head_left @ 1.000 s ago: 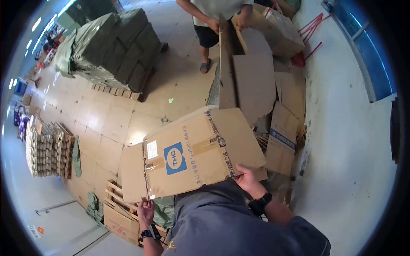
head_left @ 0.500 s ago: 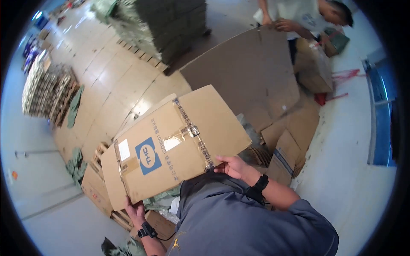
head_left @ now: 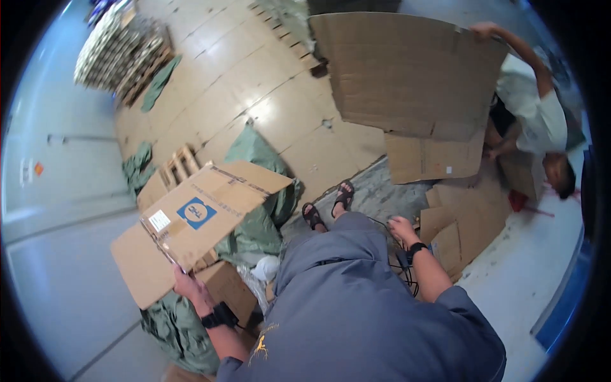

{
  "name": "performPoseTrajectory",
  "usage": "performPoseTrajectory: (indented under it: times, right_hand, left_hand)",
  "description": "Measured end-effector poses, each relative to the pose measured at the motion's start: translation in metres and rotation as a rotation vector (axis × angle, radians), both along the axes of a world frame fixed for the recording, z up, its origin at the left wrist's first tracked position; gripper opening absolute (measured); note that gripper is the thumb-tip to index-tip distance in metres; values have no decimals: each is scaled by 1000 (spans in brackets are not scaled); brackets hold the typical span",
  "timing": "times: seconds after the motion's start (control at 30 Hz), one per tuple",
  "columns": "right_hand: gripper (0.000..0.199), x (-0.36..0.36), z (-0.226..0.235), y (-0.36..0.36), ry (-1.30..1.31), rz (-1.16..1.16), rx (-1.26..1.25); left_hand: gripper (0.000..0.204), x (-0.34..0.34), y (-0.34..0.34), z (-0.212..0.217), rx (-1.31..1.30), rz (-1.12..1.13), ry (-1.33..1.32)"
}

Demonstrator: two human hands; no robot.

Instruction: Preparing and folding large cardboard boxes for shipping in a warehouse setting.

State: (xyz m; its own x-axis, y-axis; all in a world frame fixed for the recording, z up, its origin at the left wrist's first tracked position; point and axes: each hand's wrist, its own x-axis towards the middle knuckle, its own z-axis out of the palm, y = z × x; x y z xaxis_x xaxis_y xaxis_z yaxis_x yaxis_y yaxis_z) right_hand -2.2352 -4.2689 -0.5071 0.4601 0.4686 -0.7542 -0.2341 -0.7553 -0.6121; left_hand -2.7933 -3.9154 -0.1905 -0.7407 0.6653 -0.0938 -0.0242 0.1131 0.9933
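My left hand [head_left: 191, 288] grips the lower edge of a flattened brown cardboard box [head_left: 219, 188], which carries a blue printed square, a white label and strips of tape. The sheet is tilted out to my left, with one flap bent down toward me. Off to the right, clear of that cardboard, my right hand [head_left: 402, 230] has its fingers curled in, and nothing shows in them. Black cable [head_left: 407, 270] hangs just below its wrist.
At the right, another person [head_left: 531, 105] holds up a large brown cardboard sheet [head_left: 414, 73]. Flattened cardboard [head_left: 471, 216] lies along the right wall. Green sacks [head_left: 261, 223], a wooden pallet [head_left: 180, 167] and a closed carton [head_left: 228, 290] surround the left side. A wrapped stack [head_left: 118, 54] stands far left.
My right hand has let go of the flattened box and moved right. My left hand has swung the box leftward and lower. The other person has raised the large sheet and bent down.
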Motion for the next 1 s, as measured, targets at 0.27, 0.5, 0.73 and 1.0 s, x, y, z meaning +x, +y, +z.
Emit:
performPoseTrajectory:
  times: [0.27,0.5,0.73,1.0]
  right_hand:
    - [22,61,-14,-54,345,-194,-387]
    - [27,39,10,115,206,5,-113]
    - [76,-46,150,261,-757,729,402]
    - [49,-176,211,360,-1183,1162,667]
  left_hand:
    - [26,-15,-22,16,0,195,71]
    - [29,-37,-20,5,-29,414,-154]
    - [27,4,-28,-35,-31,268,-560]
    - [26,-69,-77,-72,-76,24,-960]
